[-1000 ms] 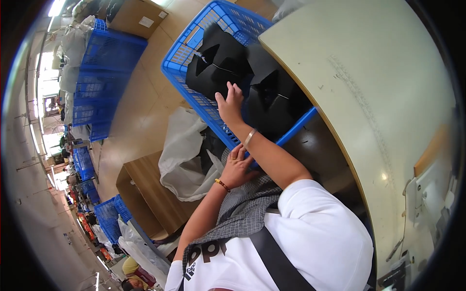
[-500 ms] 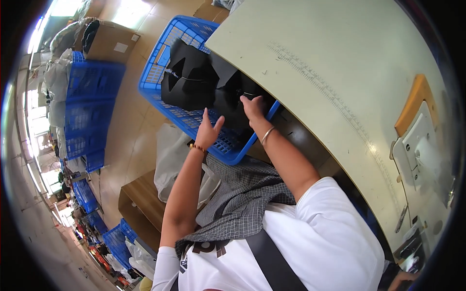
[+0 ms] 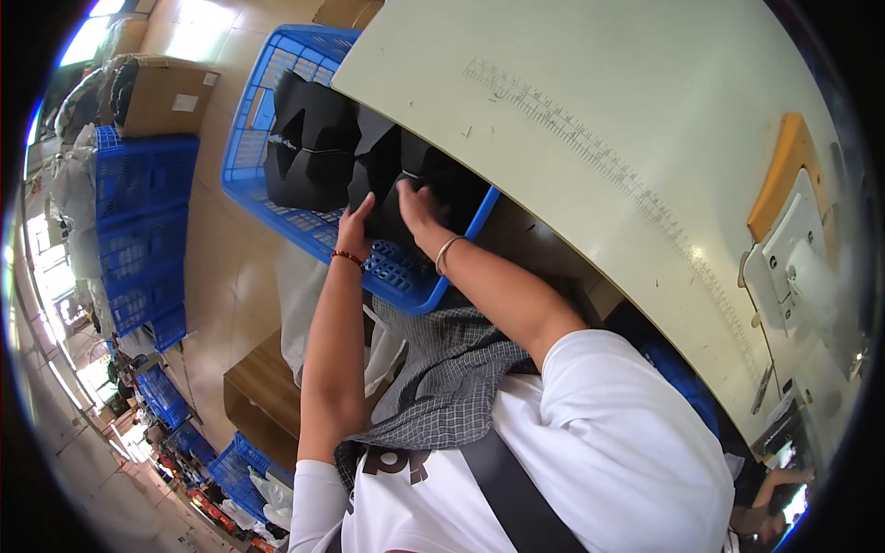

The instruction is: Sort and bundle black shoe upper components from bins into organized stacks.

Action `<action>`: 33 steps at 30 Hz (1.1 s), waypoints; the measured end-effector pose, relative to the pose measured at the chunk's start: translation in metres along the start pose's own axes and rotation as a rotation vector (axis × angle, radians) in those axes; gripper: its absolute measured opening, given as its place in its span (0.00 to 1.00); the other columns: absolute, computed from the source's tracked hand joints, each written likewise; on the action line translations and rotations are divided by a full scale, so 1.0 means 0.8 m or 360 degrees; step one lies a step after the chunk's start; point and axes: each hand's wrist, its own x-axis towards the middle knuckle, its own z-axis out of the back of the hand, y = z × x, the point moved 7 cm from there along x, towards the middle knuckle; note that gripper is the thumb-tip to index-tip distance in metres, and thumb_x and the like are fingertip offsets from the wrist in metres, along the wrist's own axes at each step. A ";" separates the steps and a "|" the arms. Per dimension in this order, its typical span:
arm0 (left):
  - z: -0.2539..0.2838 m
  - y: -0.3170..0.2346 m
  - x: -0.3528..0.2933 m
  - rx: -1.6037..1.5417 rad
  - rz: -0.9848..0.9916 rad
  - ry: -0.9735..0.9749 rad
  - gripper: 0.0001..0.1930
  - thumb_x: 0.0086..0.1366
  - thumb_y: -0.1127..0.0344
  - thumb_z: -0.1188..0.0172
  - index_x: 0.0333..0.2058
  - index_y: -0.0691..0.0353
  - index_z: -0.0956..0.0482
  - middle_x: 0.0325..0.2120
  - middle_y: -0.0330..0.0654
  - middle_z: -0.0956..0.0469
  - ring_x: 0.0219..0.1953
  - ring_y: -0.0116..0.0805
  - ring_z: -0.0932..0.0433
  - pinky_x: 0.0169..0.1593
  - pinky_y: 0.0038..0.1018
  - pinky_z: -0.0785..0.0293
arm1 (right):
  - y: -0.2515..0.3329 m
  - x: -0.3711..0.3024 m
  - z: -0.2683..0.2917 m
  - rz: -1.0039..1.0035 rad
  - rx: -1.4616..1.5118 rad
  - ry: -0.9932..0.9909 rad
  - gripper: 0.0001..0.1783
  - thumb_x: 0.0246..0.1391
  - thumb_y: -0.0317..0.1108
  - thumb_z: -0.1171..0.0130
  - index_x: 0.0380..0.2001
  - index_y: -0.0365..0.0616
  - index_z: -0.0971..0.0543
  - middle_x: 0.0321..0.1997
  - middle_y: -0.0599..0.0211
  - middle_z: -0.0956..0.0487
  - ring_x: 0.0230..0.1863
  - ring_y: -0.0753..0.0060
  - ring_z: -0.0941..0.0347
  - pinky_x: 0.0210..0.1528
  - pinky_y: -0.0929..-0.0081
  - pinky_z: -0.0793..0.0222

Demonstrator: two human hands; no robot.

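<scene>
A blue plastic basket (image 3: 247,138) holds several stacks of black cut pieces, with a thin pale band across some of them. One black stack (image 3: 313,138) stands at the basket's left end. My left hand (image 3: 357,226), with a beaded bracelet, is over the basket's near side beside the middle pieces, thumb and fingers apart. Further right, my right hand (image 3: 420,210), with a metal bangle, reaches in against the black pieces near the table edge. Its thumb is stretched out, while its other fingers are partly smeared and dark against the pieces. I see no piece gripped in either hand.
A pale table (image 3: 572,111) with printed ruler marks overhangs the basket's right side. A sewing machine (image 3: 788,267) stands on it at the far right. To the left are stacked blue crates (image 3: 143,230), a cardboard box (image 3: 166,97) and a brown box (image 3: 263,387) on the floor.
The view has shifted, so basket and table appear further left. My hands have moved closer together among the black pieces, which now stand more apart in separate stacks.
</scene>
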 end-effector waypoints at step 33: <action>0.008 0.003 0.008 -0.0626 0.0114 -0.0068 0.24 0.63 0.46 0.40 0.49 0.58 0.23 0.47 0.43 0.21 0.49 0.42 0.23 0.57 0.38 0.30 | -0.035 0.072 -0.081 -0.0027 0.0204 0.0320 0.34 0.62 0.56 0.66 0.60 0.43 0.32 0.66 0.49 0.36 0.66 0.50 0.40 0.66 0.55 0.44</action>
